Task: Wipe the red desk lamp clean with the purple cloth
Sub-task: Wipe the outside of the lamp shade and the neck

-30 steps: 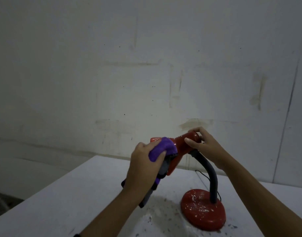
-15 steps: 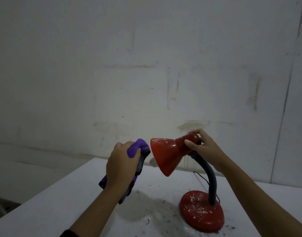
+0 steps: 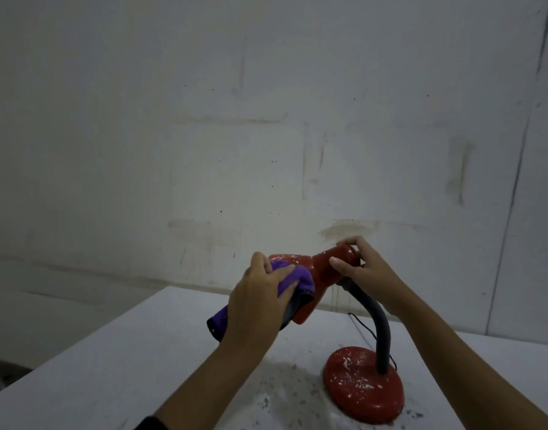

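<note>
Head view: unlabelled red desk lamp (image 3: pixel 324 268)

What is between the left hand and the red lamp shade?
The purple cloth: the left hand presses it against the red lamp shade, as the head view shows.

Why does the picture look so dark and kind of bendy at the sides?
Head view: the room light is dim, so the wall looks grey and the lamp dull red; the wide lens curves the wall seam; a soft shadow lies on the table below the left hand and cloth.
</note>
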